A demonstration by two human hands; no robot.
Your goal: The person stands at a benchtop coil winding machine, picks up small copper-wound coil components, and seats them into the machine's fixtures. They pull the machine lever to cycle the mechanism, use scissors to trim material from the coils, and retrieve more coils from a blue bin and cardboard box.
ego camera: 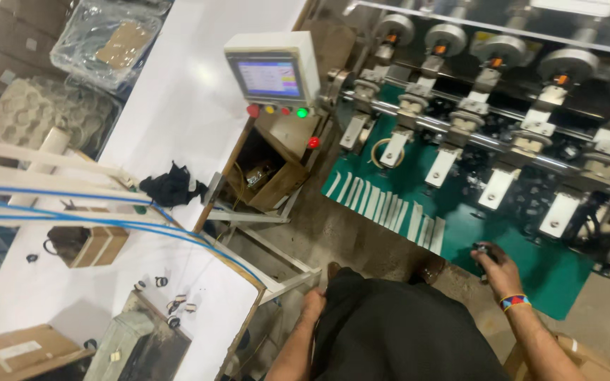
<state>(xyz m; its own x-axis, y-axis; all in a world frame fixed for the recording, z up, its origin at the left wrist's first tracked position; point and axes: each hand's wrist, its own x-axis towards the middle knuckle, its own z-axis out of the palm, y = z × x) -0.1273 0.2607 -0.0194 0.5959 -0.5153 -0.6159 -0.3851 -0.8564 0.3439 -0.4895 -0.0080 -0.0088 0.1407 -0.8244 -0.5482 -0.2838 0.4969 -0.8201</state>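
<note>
The person stands by a green machine bed [531,271]. Everything here is placed from that bed.

Nearest, the left hand [312,305] hangs down by the dark trousers, well away from the bed's near edge. It rests against the cloth. Its fingers are partly hidden, so I cannot tell if the grip is spread or closed.

The right hand [494,267], with a bright wristband [515,302], lies on the near edge of the bed. Its grip is pressed together on a small dark part [481,248]. The part looks tiny and hard. It is likely light and stiff, so a pinch with the fingertips should do. It could slip out and get lost among the other dark bits scattered on the bed, so a firm pinch on its sides seems best. Its exact shape is too small to tell.

A bit further in on the bed lies a row of pale strips [383,204], set side by side like a fan.

Past those, along the far side of the bed, is a line of white arms [497,187] and round spools [503,48].

To the left of the bed stands a control box [271,70] with a lit screen and coloured buttons. Further left is a white table [192,106] with a black cloth [172,185], blue wires [107,224] and small rings [171,307].
</note>
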